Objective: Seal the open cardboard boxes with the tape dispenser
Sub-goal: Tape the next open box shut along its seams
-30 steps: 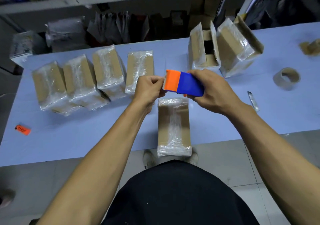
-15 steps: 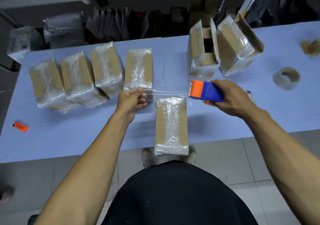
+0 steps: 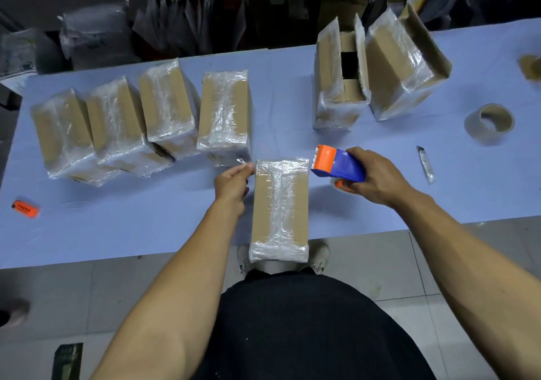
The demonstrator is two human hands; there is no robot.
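The right hand has its grip wrapped round the blue and orange tape dispenser, fingers curled over the blue body, with the orange toothed end pointing left and held just off the far right corner of the box in front. The left hand sits at the far left corner of that same box, thumb and fingertips pinched together on what looks like the end of a clear tape strip; whether the strip runs unbroken across to the dispenser I cannot tell, the film is too faint.

That box lies lengthwise on the pale blue tabletop, its near end jutting past the tabletop's edge towards the person. Its top is already covered in shiny clear tape down the middle and across both ends.

Further back on the left, four taped boxes stand in a row, leaning close against one another. On the right at the back are two open boxes, flaps up, side by side and touching.

To the right of the dispenser a small utility knife lies flat, and beyond it a spare tape roll. Over at the far left edge rests a small orange lighter-like item, well apart from everything else.
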